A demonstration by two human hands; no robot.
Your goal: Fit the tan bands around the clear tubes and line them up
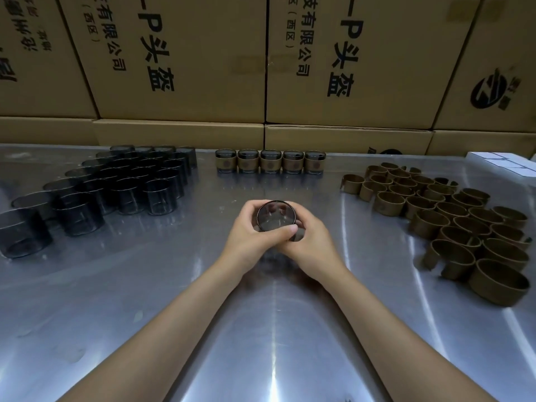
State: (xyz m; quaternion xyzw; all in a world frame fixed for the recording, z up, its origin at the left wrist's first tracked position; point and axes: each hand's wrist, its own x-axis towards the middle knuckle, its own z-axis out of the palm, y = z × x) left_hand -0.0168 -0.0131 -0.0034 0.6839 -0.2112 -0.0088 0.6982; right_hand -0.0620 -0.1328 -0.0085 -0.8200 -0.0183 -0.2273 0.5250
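Note:
A clear smoky tube (275,214) stands upright at the table's middle, seen from above. My left hand (249,236) and my right hand (311,242) both curl round it, the left thumb lying across its near side. Any band on it is hidden by my fingers. Several bare clear tubes (127,184) stand packed at the left. Loose tan bands (452,216) lie heaped at the right. A row of several tubes with tan bands (271,161) stands side by side at the far middle.
The work surface is a shiny metal table (174,285). Large cardboard boxes (261,68) form a wall along its far edge. White flat items (504,163) lie at the far right corner.

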